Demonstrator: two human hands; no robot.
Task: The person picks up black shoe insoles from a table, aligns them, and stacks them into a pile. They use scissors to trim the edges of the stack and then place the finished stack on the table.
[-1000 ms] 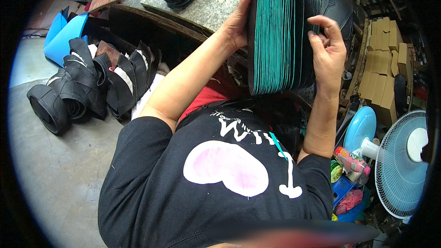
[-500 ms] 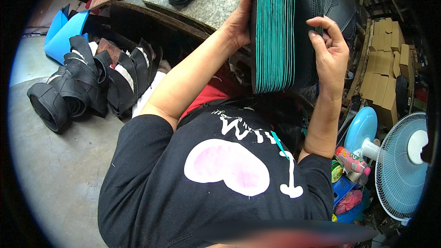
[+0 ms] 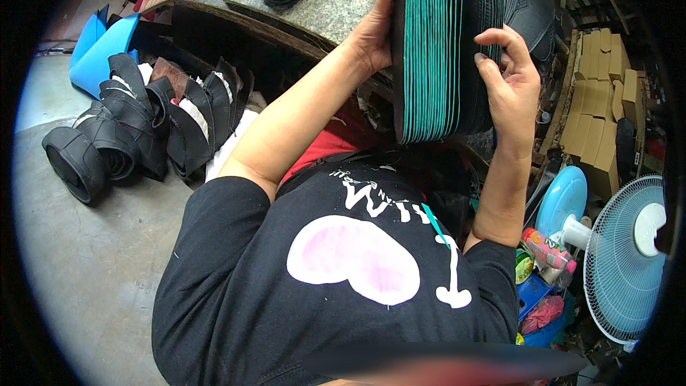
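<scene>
Behind sole stack, left hand palm hidden; stack top cropped.

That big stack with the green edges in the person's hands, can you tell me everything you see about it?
The stack is many thin flat sheets pressed together on edge, teal-edged on its left part, black on its right. They look rubbery or foamy. It is held upright above the stone-topped bench. The left hand presses its left face; the right hand grips its right side, fingers curled over the black sheets.

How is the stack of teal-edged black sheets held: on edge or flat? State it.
On edge: the stack shows its thin edges, pressed between the left hand and right hand.
</scene>
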